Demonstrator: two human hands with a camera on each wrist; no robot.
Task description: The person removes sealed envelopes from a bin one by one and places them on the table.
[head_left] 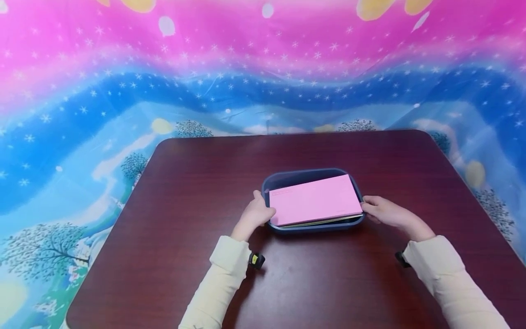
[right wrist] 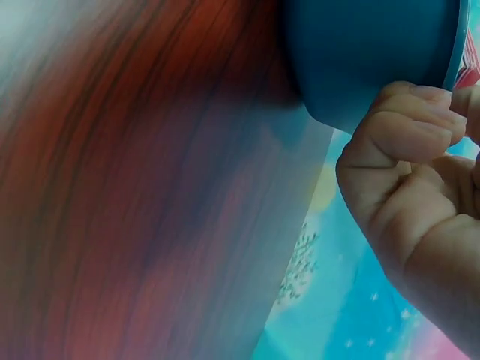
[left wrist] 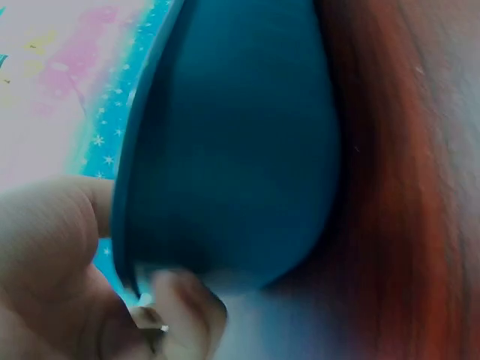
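Observation:
A dark blue plastic basin (head_left: 316,228) with rounded corners is held at both ends over the table. Inside it lies a stack of paper with a pink envelope-like sheet (head_left: 314,201) on top, tilted against the rim; yellowish and darker edges show beneath. My left hand (head_left: 255,211) grips the left end, thumb over the rim and fingers curled under it outside, as the left wrist view shows on the basin wall (left wrist: 232,142). At the right end my right hand (head_left: 386,211) pinches the rim, its curled fingers (right wrist: 412,127) against the outer wall.
The dark red wooden table (head_left: 197,183) has rounded corners and stretches out on all sides of the basin. Behind it hangs a pink and blue patterned cloth (head_left: 263,91). Black wrist cameras sit at both cream sleeves (head_left: 230,269).

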